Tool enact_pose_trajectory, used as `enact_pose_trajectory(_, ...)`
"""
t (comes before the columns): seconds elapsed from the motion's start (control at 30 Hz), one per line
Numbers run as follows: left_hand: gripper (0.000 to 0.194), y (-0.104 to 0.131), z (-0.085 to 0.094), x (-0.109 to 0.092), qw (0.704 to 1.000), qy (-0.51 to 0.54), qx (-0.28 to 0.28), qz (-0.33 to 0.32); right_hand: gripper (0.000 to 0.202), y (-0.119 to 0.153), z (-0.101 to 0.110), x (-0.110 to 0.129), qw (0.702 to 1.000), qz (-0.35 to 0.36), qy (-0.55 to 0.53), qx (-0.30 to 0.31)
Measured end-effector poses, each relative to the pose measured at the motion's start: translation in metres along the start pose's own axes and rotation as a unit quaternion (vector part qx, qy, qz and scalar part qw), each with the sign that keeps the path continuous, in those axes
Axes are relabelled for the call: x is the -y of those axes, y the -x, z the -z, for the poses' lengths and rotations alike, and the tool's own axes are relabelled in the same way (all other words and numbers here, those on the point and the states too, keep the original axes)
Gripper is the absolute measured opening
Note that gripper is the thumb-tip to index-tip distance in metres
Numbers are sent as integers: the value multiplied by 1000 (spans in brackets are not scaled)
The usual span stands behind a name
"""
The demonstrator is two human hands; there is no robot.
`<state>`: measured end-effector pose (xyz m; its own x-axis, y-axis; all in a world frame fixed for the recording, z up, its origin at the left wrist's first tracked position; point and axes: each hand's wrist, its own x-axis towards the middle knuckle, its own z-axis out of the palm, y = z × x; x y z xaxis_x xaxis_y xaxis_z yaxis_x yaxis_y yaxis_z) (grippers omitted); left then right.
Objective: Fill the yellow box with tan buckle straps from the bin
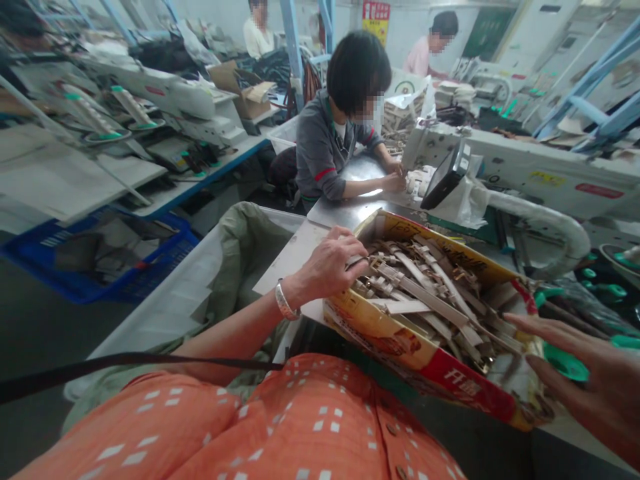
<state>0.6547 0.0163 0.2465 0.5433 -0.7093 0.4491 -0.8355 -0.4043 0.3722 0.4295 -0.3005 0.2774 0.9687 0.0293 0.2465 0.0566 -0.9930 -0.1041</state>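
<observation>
The left hand [333, 265] pinches a pale strap inside the yellow-and-red cardboard box [400, 337] of tan leather straps [430, 293], lying diagonally between both hands; the right hand [590, 383] spreads open beside its far corner.

The left hand [333, 263] grips strips in the cardboard box [400, 333]; the right hand [590, 380] hovers open beside it.

My counter [295, 257] is a pale, flat surface running away from me toward a shiny metal stretch [350, 210]. A yellow and red cardboard box [400, 333] sits on its near edge, tilted, heaped with tan strips [430, 293]. A sewing machine [525, 180] stands further along it.
</observation>
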Motion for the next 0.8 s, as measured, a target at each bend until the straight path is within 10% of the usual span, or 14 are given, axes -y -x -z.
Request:
enact_pose_trajectory(0.13, 19, 1, 3, -1, 999, 29, -16, 14, 41, -16, 2, 15, 1000, 14, 9, -21)
enact_pose_trajectory(0.47, 21, 12, 12, -14, 1000, -2, 1, -2, 29, -50, -77, 17, 958, -46, 18, 284)
enact_pose_trajectory(0.63, 37, 2, 39, -24, 997, 58, -40, -16, 29, -46, -63, 15, 956, -14, -36, 292)
enact_pose_trajectory(0.8, 79, 14, 102, -55, 985, 139, -67, -78, 42, -32, -46, 11, 987, -24, 15, 157)
